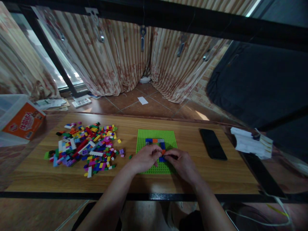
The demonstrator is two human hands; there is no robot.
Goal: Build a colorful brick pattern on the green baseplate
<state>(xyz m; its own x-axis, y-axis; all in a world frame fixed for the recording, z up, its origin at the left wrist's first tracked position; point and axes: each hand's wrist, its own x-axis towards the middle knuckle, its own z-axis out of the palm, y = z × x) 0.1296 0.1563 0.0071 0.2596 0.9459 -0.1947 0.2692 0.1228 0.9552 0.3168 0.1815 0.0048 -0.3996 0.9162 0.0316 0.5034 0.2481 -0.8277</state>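
A lime green baseplate (170, 136) lies on the table before me, carrying a frame of toy building bricks. The frame's far side (155, 140) is blue, orange and grey; its right side (162, 146) has blue and orange bricks. My left hand (148, 158) is over the plate's lower left, fingers curled together beside the right row. From the right, my right hand (181, 162) reaches in, its closed fingertips at an orange brick (163, 151) and a blue brick (161, 159). What either hand pinches is hidden by the fingers.
A large pile of mixed bricks (89, 144) spreads over the table's left side. Right of the plate lies a black phone (213, 144). White papers (250, 143) and another dark flat device (263, 175) are at the right edge. A clear plastic box with an orange label (24, 122) stands far left.
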